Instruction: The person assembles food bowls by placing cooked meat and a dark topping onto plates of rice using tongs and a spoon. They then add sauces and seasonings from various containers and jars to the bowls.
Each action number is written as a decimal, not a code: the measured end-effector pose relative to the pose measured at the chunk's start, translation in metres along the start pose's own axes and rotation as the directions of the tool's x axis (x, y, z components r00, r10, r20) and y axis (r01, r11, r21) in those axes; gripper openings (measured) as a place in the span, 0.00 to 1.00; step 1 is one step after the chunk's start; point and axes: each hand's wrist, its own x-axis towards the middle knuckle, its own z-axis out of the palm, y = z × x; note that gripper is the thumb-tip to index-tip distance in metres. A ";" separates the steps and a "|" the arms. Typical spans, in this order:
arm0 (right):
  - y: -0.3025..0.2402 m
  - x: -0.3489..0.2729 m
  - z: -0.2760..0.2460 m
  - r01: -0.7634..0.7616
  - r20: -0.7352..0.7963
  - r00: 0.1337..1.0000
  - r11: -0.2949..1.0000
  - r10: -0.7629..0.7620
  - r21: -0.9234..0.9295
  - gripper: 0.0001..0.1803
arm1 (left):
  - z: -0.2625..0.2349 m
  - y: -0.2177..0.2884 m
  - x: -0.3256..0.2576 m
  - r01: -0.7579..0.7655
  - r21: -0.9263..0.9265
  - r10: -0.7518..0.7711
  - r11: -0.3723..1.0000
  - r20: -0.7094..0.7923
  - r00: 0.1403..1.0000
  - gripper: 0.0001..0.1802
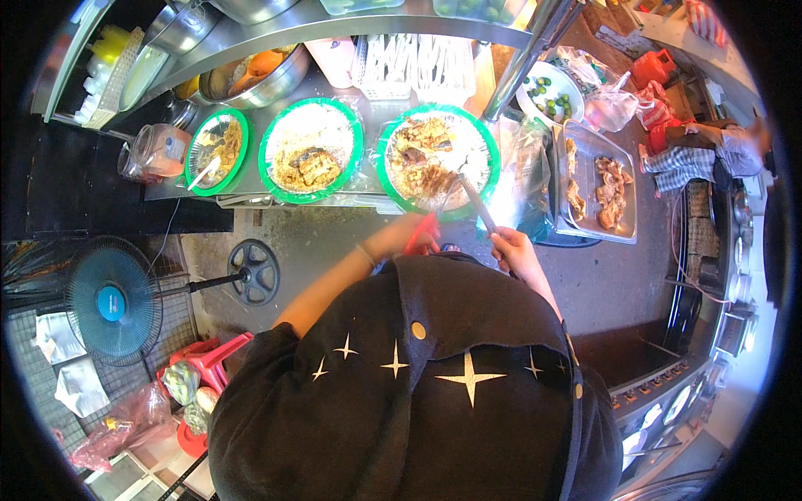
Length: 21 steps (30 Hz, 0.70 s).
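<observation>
My right hand (515,253) is closed around a long, narrow metal utensil (478,203), possibly a knife or one arm of tongs. Its tip reaches into the food on the green-rimmed plate (493,167) at the right. My left hand (405,236), smeared by motion, grips a red-handled utensil (424,233) just below that plate's near edge; the utensil's far end is too blurred to make out. White rice and browned, meat-like pieces (426,159) lie on the plate. Beside it, a second green-rimmed plate (357,167) bears rice and browned food.
A third green-rimmed plate (244,138) with a spoon stands left. At right are a metal tray (626,231) of cooked meat pieces and a bowl (528,104) of small green fruits. A steel post (518,83) rises behind; a fan (113,301) stands left. Another person sits far right.
</observation>
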 end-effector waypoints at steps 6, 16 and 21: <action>0.014 0.012 0.001 -0.004 -0.040 0.999 0.997 0.001 -0.079 0.14 | 0.007 0.003 -0.001 -0.030 -0.062 0.027 0.998 -0.049 0.998 0.14; 0.009 0.012 0.003 0.120 -0.093 0.983 0.943 -0.156 -0.310 0.16 | 0.009 0.017 -0.006 0.109 -0.168 -0.131 0.980 -0.130 0.983 0.14; 0.009 0.012 0.007 0.243 -0.144 0.850 0.620 -0.507 -0.746 0.21 | -0.005 0.050 -0.047 0.102 0.575 0.003 0.811 -0.179 0.984 0.16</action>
